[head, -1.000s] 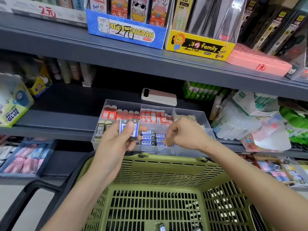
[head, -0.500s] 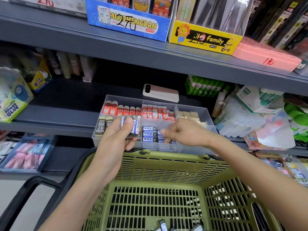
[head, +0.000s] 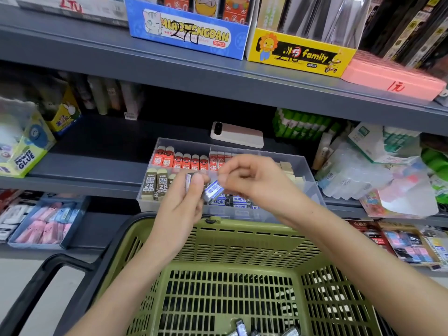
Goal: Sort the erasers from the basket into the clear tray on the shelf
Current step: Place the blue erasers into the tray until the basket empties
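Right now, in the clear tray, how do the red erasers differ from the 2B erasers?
The red erasers have red-orange sleeves; the 2B erasers have dark olive sleeves. The red erasers stand in the back row, the 2B erasers in the front left compartment. Many red erasers show, but only two 2B erasers fully. Both stand upright in the clear tray, pale tips up.

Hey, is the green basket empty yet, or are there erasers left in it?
Not empty. A few erasers lie on the floor of the green basket, at the picture's lower edge; any beyond that edge cannot be seen.
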The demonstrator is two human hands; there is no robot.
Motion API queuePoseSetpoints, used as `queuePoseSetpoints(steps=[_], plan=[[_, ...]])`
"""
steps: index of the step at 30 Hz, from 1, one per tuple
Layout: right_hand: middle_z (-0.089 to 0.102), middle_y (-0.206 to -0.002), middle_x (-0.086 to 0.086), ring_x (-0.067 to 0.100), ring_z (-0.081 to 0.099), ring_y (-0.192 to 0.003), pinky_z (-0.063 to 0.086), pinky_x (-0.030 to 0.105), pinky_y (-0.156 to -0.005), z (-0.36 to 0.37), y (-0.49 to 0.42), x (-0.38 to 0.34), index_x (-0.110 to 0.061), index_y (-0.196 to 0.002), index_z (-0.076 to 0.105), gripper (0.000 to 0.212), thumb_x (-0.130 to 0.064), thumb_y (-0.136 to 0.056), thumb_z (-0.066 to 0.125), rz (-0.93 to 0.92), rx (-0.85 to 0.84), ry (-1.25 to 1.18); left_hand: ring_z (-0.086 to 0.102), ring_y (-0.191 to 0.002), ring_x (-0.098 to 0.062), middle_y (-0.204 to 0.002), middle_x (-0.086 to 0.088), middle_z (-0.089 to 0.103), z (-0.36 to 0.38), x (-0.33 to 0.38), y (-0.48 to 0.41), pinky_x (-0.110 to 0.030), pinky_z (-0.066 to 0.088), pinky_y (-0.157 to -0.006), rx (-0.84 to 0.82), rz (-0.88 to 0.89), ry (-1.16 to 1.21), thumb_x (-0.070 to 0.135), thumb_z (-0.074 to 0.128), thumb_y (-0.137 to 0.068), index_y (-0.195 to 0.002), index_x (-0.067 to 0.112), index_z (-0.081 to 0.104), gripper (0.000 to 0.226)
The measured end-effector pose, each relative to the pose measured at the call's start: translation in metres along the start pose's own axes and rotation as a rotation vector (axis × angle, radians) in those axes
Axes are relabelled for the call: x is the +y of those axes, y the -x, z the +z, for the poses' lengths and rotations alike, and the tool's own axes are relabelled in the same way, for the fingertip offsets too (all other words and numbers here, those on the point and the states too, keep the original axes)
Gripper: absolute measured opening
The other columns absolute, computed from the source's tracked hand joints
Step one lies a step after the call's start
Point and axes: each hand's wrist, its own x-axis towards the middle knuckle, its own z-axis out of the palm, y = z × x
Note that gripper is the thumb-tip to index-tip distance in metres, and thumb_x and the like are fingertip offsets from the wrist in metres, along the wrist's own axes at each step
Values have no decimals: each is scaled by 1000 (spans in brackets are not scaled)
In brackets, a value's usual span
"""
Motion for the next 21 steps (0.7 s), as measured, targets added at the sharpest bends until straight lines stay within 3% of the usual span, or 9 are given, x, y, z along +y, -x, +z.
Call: queuePoseSetpoints(steps=[3,6,9,13,16,21], plan=[[70,-65,3,15,65,-66,47,29,-71,-26,-5,11,-19,-67,64,15,-9,-77,71,101,123,134,26,-49,-4,-59,8,38,-3,-1,-1,-16,25,-46,39,15,-8,58,37,-88,-95,26,60,39],[70,-62,-6,8,66,-70,49,29,-79,-42,-9,25,-21,-61,65,14,-14,-70,72,169,135,447,27,-49,-5,-59,8,41,-6,-2,-2,-15,26,-46,24,36,57,46,37,-92,-94,23,57,30],[68,-65,-14,5,64,-72,50,29,-80,-41,-11,32,-27,-54,64,19,-17,-67,74,183,75,614,30,-53,-6,-64,8,44,-6,-1,-3,-17,27,-48,21,57,43,34,36,-93,-83,37,60,26],[67,-64,-17,5,64,-72,53,33,-78,-36,-14,36,-28,-54,65,19,-22,-67,78,170,70,625,44,-62,-6,-75,6,51,-8,1,0,-15,41,-61,30,156,-159,47,45,-91,-96,38,58,16],[69,-67,-15,6,65,-74,54,33,-79,-34,-15,38,-27,-57,68,15,-24,-67,79,161,69,614,54,-81,4,-89,22,58,-10,3,0,-9,42,-75,84,192,-287,49,49,-87,-96,52,58,13],[70,-68,-13,8,66,-82,46,33,-91,-33,-14,45,-25,-61,71,11,-30,-68,78,109,96,638,51,-83,4,-95,30,53,-10,4,-2,-10,41,-76,108,308,-468,42,53,-87,-100,53,55,18]])
